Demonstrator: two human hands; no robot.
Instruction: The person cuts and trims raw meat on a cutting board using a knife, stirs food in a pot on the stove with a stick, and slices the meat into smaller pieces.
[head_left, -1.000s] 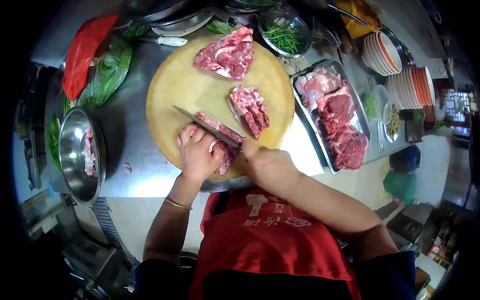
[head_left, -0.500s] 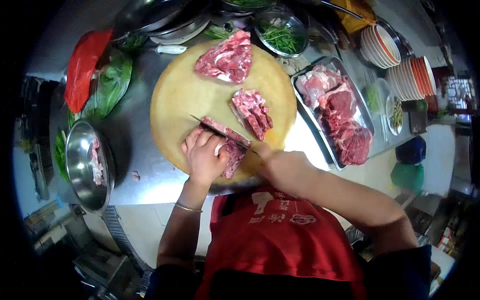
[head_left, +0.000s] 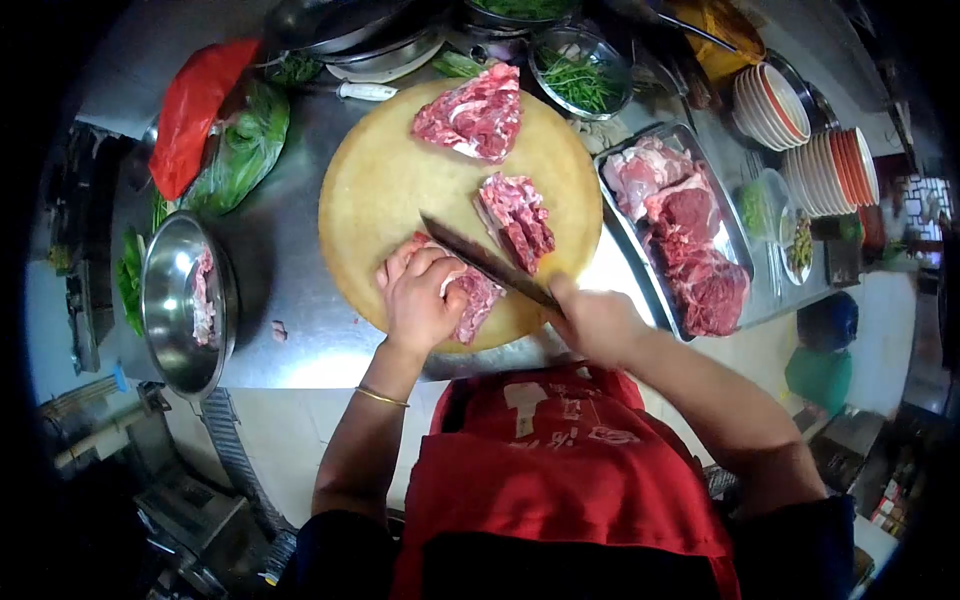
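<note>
A: What are the hands doing?

B: The left hand (head_left: 418, 305) presses down on a piece of raw red meat (head_left: 478, 305), fingers curled over it, at the near edge of a round chopping board (head_left: 370, 200). The right hand (head_left: 598, 325) is clenched around the handle of a knife (head_left: 485, 262), its blade slanting across the meat's far right side. Whether the edge is in the flesh or just beside it cannot be told.

A: How far along is the cutting?

B: Partway, by the look of it. Beyond the blade, to the right, a ridged chunk of meat (head_left: 518, 222) appears already worked into. A larger slab (head_left: 468, 112) at the board's far side looks uncut.

A: And off the board?

B: To the right, big cuts of meat (head_left: 690, 215) fill much of a metal tray (head_left: 737, 240), apparently whole, so most of the supply seems untouched. To the left, a steel bowl (head_left: 165, 300) holds one pale pink strip (head_left: 205, 300); a small scrap (head_left: 279, 330) lies on the metal table (head_left: 285, 260) between bowl and board. Bagged leafy greens (head_left: 245, 150) sit farther back.
</note>
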